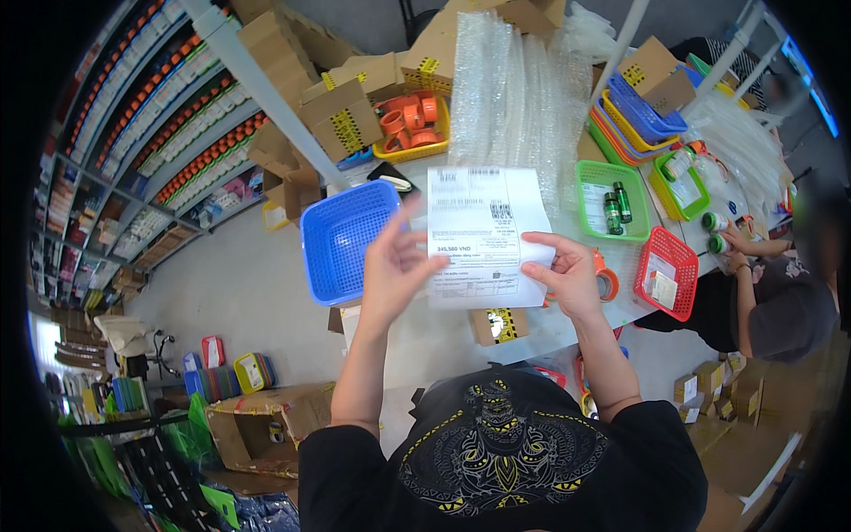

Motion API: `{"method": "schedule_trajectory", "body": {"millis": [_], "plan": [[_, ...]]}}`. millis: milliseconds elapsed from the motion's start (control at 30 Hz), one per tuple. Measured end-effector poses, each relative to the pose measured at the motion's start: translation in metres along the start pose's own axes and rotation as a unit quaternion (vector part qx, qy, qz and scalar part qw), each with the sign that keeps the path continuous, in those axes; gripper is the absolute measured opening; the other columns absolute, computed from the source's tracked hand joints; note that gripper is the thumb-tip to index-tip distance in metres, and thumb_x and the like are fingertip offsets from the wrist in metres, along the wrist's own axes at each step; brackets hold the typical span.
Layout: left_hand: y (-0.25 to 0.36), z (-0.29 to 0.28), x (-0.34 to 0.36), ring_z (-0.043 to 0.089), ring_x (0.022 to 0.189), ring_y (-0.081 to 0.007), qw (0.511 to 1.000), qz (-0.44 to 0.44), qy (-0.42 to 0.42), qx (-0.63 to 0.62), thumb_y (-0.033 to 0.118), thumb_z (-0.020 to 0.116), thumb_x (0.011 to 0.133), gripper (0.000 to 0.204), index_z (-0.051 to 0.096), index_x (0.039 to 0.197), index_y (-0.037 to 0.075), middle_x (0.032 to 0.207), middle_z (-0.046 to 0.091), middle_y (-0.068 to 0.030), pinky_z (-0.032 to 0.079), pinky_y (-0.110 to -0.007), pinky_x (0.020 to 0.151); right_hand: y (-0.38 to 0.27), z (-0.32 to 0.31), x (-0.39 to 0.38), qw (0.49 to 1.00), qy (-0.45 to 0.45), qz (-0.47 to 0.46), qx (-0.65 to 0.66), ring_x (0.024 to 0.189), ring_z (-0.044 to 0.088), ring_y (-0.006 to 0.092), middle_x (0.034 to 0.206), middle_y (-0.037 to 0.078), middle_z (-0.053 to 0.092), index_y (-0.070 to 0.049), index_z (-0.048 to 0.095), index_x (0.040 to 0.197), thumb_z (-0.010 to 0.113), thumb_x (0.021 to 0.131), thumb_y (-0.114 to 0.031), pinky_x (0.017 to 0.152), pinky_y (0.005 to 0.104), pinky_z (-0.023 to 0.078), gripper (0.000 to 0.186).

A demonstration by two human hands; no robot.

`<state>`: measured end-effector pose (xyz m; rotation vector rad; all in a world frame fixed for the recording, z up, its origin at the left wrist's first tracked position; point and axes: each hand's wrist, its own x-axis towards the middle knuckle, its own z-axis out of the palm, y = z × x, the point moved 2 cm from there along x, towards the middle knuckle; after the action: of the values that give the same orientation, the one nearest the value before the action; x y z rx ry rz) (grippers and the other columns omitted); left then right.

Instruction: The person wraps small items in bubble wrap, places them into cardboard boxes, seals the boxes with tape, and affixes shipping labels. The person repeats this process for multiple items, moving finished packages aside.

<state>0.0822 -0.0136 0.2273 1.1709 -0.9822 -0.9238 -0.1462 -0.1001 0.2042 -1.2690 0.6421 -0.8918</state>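
A white printed sheet (pixel 468 213), a shipping slip with a square code, is held up over the table in front of me. Thumb and fingers of my right hand (pixel 572 273) pinch its right edge, where the paper bends a little. My left hand (pixel 394 266) is at the sheet's left edge with fingers spread and slightly blurred; its thumb overlaps the paper, and whether it touches is unclear. Just left of that hand sits a blue plastic basket (pixel 341 239). Below the sheet lies a small cardboard box (pixel 499 326) with yellow-black tape.
Behind are a yellow basket of orange tape rolls (pixel 412 129) and bubble wrap (pixel 501 106). To the right stand a green basket (pixel 612 235) with dark bottles and a red basket (pixel 665 284). A co-worker (pixel 789 301) handles bottles at far right. A white post (pixel 266 97) rises at back left.
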Motion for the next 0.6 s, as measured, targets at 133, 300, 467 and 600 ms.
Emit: {"method": "schedule_trajectory", "body": {"millis": [133,300,467,600], "plan": [[-0.018,0.009,-0.02,0.068,0.082,-0.0123,0.997,-0.056,-0.042,0.041,-0.003,0.078,0.074,0.04,0.067,0.112,-0.002,0.099,0.069,-0.0115,0.056,-0.022,0.068,-0.01,-0.017,-0.018,0.998,0.011,0.035,-0.054,0.1,0.064,0.0165,0.109,0.014,0.067,0.006,0.058,0.124,0.071,0.078,0.01,0.087,0.0288,0.053,0.048],[-0.025,0.023,-0.022,0.066,0.081,-0.0117,0.994,-0.017,-0.054,0.095,-0.003,0.079,0.073,0.038,0.069,0.11,-0.001,0.095,0.067,-0.0077,0.054,-0.023,0.07,-0.016,-0.028,-0.033,0.983,0.024,-0.016,-0.182,0.097,0.058,0.0123,0.096,0.004,0.063,0.0,0.065,0.12,0.077,0.072,0.005,0.083,0.0269,0.047,0.05],[-0.021,0.034,-0.022,0.063,0.089,-0.013,0.97,0.093,-0.042,0.22,0.0,0.079,0.074,0.024,0.071,0.097,-0.001,0.093,0.065,-0.0062,0.051,-0.027,0.08,-0.024,-0.034,-0.041,0.933,0.085,-0.093,-0.338,0.073,0.043,0.0113,0.076,-0.001,0.043,-0.011,0.077,0.097,0.084,0.064,-0.006,0.065,0.0251,0.036,0.034],[-0.022,0.05,-0.025,0.063,0.096,-0.011,0.997,0.072,-0.029,0.03,0.001,0.076,0.078,0.016,0.069,0.092,-0.001,0.094,0.068,-0.0082,0.051,-0.026,0.082,-0.027,-0.034,-0.045,0.934,0.074,-0.107,-0.333,0.074,0.043,0.0115,0.076,-0.002,0.039,-0.011,0.078,0.09,0.085,0.063,-0.008,0.066,0.0252,0.036,0.028]]}}
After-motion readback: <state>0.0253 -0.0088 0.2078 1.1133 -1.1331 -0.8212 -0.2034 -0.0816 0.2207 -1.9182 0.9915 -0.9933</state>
